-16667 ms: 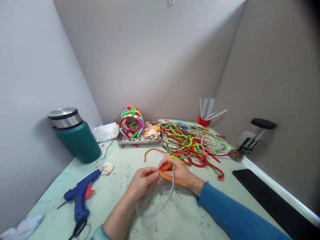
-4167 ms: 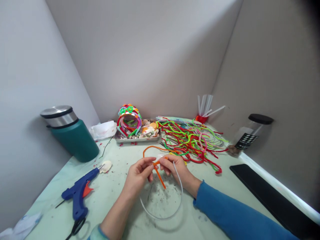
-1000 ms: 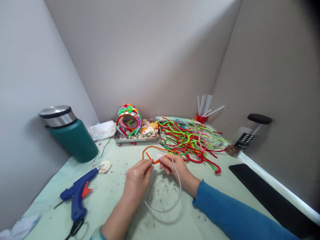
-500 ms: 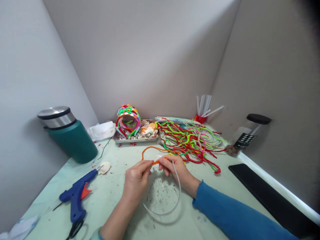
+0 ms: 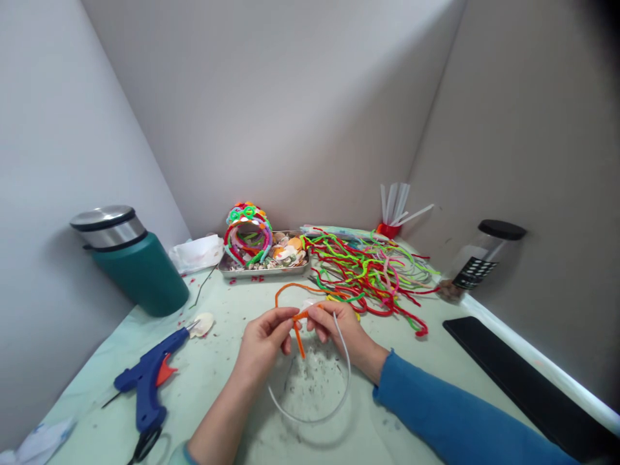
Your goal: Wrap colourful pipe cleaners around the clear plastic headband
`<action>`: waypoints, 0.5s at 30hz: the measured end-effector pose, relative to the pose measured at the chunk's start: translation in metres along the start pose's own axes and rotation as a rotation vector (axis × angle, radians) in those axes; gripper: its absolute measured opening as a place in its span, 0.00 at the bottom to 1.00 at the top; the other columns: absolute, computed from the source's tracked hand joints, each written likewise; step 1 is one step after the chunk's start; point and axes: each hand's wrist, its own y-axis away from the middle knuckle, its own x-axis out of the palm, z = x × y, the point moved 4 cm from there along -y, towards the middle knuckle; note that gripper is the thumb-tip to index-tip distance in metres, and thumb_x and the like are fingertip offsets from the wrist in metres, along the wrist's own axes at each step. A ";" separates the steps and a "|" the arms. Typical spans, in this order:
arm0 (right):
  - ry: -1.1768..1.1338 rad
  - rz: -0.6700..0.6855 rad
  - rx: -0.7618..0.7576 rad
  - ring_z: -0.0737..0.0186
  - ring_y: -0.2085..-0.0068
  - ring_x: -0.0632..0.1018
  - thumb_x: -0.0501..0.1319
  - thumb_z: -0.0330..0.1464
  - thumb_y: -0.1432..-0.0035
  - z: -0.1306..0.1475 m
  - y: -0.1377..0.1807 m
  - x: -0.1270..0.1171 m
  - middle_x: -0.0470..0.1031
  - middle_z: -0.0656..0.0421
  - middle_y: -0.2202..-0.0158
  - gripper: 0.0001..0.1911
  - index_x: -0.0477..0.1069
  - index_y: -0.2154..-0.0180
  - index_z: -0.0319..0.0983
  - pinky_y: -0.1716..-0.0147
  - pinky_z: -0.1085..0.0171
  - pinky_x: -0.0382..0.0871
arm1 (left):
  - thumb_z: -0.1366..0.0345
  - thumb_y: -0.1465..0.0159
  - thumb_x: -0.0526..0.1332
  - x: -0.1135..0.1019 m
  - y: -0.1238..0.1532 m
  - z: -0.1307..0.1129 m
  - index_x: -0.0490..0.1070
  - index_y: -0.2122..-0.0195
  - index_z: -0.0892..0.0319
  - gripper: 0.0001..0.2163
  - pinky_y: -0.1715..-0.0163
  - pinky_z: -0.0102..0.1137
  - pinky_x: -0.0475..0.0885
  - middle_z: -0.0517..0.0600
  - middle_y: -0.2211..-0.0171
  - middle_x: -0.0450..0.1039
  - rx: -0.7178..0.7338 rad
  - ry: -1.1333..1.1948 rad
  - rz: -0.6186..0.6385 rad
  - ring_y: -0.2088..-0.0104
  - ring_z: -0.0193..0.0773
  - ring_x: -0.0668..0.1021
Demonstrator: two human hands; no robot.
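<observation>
My left hand (image 5: 264, 339) and my right hand (image 5: 339, 328) meet over the middle of the table. Both pinch an orange pipe cleaner (image 5: 299, 336) where it wraps one end of a thin white headband (image 5: 334, 394). The headband curves down toward me in a loop between my forearms. A free orange tail hangs down below my left fingers, and another length of it arcs away behind my hands.
A heap of red, green and pink pipe cleaners (image 5: 372, 274) lies at the back right. A metal tray (image 5: 252, 271) holds shells and finished headbands (image 5: 247, 236). A blue glue gun (image 5: 148, 381), scissors (image 5: 145, 444), a teal flask (image 5: 133, 261), a jar (image 5: 477, 265) and a black pad (image 5: 523, 387) surround my hands.
The orange tail, out of sight half a second ago, now hangs below my left fingers. The headband loop has swung slightly to the left. My hands stay in the same spot.
</observation>
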 end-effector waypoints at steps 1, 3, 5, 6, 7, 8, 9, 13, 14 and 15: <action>0.005 0.002 0.003 0.73 0.84 0.60 0.57 0.41 0.45 0.000 0.000 0.000 0.64 0.64 0.85 0.17 0.70 0.78 0.35 0.83 0.70 0.50 | 0.60 0.49 0.62 0.001 0.000 0.001 0.72 0.63 0.63 0.15 0.81 0.24 0.61 0.42 0.86 0.65 -0.013 0.021 0.023 0.85 0.27 0.65; 0.015 -0.004 0.013 0.73 0.84 0.59 0.57 0.41 0.45 -0.002 0.000 -0.001 0.62 0.64 0.86 0.17 0.70 0.78 0.35 0.84 0.70 0.50 | 0.60 0.49 0.62 0.003 -0.001 0.003 0.71 0.61 0.64 0.16 0.81 0.25 0.61 0.42 0.86 0.65 -0.034 0.034 0.071 0.85 0.28 0.65; 0.019 -0.018 0.017 0.73 0.85 0.59 0.57 0.41 0.45 -0.003 -0.001 -0.001 0.60 0.65 0.88 0.17 0.70 0.78 0.35 0.84 0.70 0.50 | 0.61 0.48 0.60 0.003 -0.001 0.004 0.69 0.58 0.65 0.17 0.81 0.25 0.62 0.42 0.85 0.65 -0.031 -0.013 0.091 0.85 0.28 0.66; 0.018 -0.025 0.017 0.73 0.85 0.59 0.57 0.41 0.45 -0.004 -0.001 -0.002 0.60 0.66 0.88 0.17 0.70 0.78 0.35 0.84 0.70 0.50 | 0.62 0.47 0.59 0.003 -0.001 0.005 0.69 0.57 0.65 0.17 0.82 0.25 0.62 0.43 0.83 0.67 -0.016 -0.061 0.083 0.85 0.29 0.66; 0.013 -0.033 0.016 0.73 0.85 0.59 0.57 0.41 0.45 -0.004 -0.001 -0.002 0.60 0.65 0.88 0.17 0.70 0.78 0.35 0.84 0.70 0.50 | 0.63 0.47 0.58 0.002 -0.001 0.006 0.68 0.57 0.64 0.17 0.82 0.25 0.62 0.44 0.81 0.68 0.009 -0.126 0.064 0.85 0.29 0.66; 0.007 -0.040 0.014 0.74 0.85 0.59 0.57 0.41 0.46 -0.005 -0.002 -0.002 0.61 0.65 0.87 0.17 0.70 0.79 0.35 0.84 0.71 0.50 | 0.64 0.46 0.57 0.001 -0.001 0.006 0.69 0.57 0.63 0.16 0.82 0.25 0.62 0.45 0.80 0.69 0.042 -0.203 0.042 0.85 0.29 0.67; 0.004 -0.044 0.012 0.74 0.85 0.59 0.57 0.41 0.46 -0.005 -0.002 -0.003 0.62 0.65 0.87 0.17 0.70 0.79 0.35 0.84 0.71 0.50 | 0.66 0.45 0.56 0.001 -0.001 0.005 0.69 0.57 0.61 0.15 0.81 0.25 0.62 0.45 0.79 0.70 0.085 -0.289 0.018 0.84 0.30 0.67; 0.025 -0.043 0.017 0.74 0.86 0.59 0.58 0.42 0.47 -0.005 -0.002 -0.002 0.61 0.65 0.87 0.18 0.70 0.79 0.35 0.85 0.71 0.50 | 0.70 0.45 0.54 0.001 0.004 -0.001 0.72 0.64 0.56 0.10 0.72 0.26 0.64 0.48 0.71 0.74 0.334 -0.654 -0.058 0.74 0.34 0.73; 0.037 -0.040 0.019 0.74 0.86 0.59 0.58 0.42 0.47 -0.005 -0.002 -0.002 0.61 0.65 0.88 0.18 0.70 0.79 0.35 0.85 0.71 0.50 | 0.70 0.46 0.55 0.001 0.005 -0.002 0.71 0.65 0.56 0.10 0.70 0.27 0.64 0.48 0.69 0.74 0.383 -0.735 -0.069 0.71 0.36 0.73; 0.048 -0.035 0.021 0.74 0.86 0.59 0.58 0.42 0.47 -0.005 -0.001 -0.001 0.61 0.65 0.88 0.18 0.70 0.79 0.35 0.85 0.71 0.50 | 0.71 0.46 0.55 0.002 0.006 -0.003 0.71 0.66 0.56 0.09 0.69 0.27 0.64 0.49 0.68 0.74 0.416 -0.808 -0.075 0.69 0.36 0.73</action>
